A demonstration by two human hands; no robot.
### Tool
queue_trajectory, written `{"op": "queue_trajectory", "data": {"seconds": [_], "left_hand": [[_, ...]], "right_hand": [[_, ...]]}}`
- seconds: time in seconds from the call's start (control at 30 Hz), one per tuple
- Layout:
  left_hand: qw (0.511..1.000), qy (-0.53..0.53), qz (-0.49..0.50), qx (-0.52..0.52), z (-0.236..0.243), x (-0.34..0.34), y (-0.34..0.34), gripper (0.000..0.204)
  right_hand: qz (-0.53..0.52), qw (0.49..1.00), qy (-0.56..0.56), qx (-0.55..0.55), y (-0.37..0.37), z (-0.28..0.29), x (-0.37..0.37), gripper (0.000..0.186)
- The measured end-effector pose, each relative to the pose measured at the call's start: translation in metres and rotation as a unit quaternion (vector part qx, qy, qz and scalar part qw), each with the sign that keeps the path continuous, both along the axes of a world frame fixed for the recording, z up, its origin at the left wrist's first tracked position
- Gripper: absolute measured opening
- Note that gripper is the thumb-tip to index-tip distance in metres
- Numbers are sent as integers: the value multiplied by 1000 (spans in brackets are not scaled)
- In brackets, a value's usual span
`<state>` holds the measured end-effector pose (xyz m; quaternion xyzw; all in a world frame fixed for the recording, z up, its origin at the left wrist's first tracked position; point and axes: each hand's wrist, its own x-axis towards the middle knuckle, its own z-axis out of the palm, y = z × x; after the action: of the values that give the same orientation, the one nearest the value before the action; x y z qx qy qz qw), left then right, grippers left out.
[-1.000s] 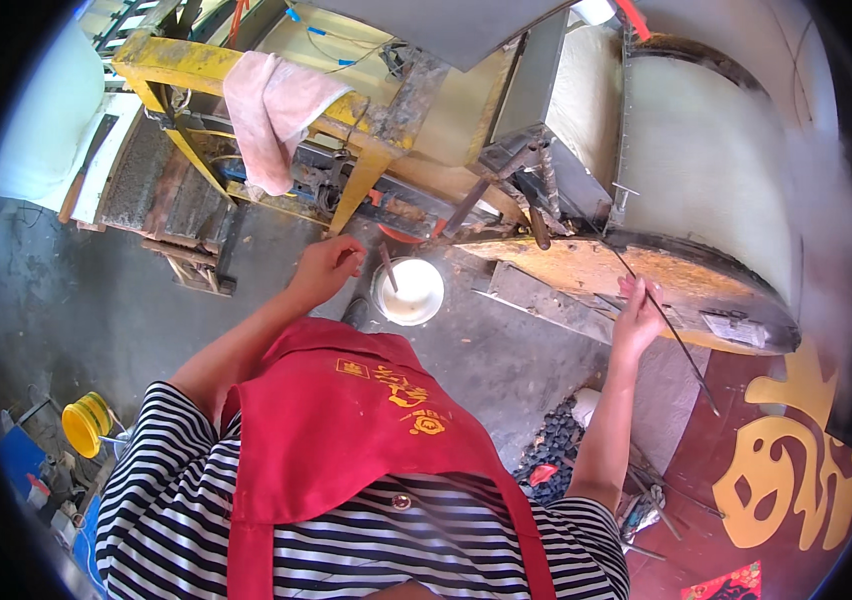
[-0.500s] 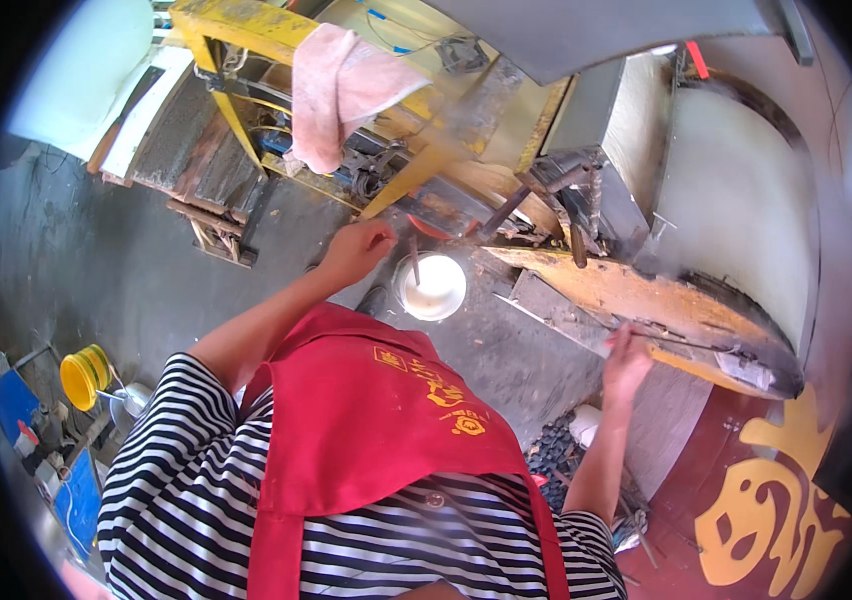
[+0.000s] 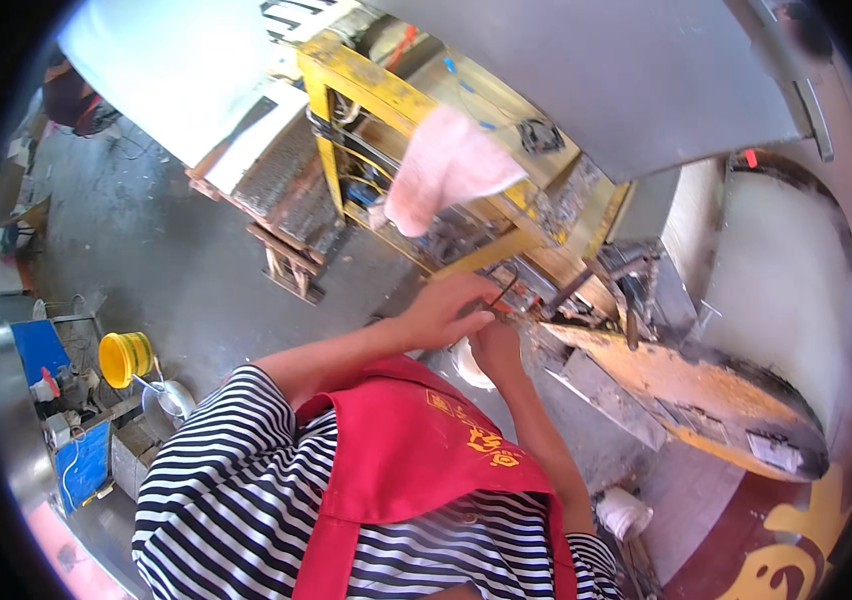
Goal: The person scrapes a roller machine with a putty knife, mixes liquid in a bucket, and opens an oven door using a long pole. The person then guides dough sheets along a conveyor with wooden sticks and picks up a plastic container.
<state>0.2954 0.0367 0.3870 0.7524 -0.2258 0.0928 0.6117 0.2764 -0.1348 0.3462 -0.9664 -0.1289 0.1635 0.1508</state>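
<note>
My left hand (image 3: 449, 310) and my right hand (image 3: 495, 348) meet in front of the red apron, at the near end of the wooden ledge. A thin, dark, bent metal rod (image 3: 508, 288) sticks up from between them, and my right hand seems closed around it. The left fingers curl in against the right hand; what they pinch, if anything, is hidden. Below the hands is a white bucket (image 3: 470, 366), partly covered by my right wrist. Just beyond the fingers lie dark, dirty metal parts.
A yellow metal frame (image 3: 366, 75) with a pink cloth (image 3: 454, 168) draped on it stands ahead. To the right, the worn wooden ledge (image 3: 636, 385) fronts a large pale drum (image 3: 781, 250). A grey panel (image 3: 606, 80) overhangs. A yellow bucket (image 3: 126, 358) is at left.
My right hand has left the ledge and come over to the left hand, with a thin rod now showing there. My left hand has moved inward. The whole view has shifted.
</note>
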Motion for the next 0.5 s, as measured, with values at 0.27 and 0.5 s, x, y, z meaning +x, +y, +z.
{"op": "queue_trajectory", "data": {"seconds": [0.27,0.5], "left_hand": [[975,96,199,35,-9,26,62,17],[972,14,202,122,0,36,101,13]], "right_hand": [[56,983,-36,170,79,19,51,20],[-40,959,-37,279,59,5,54,19]]}}
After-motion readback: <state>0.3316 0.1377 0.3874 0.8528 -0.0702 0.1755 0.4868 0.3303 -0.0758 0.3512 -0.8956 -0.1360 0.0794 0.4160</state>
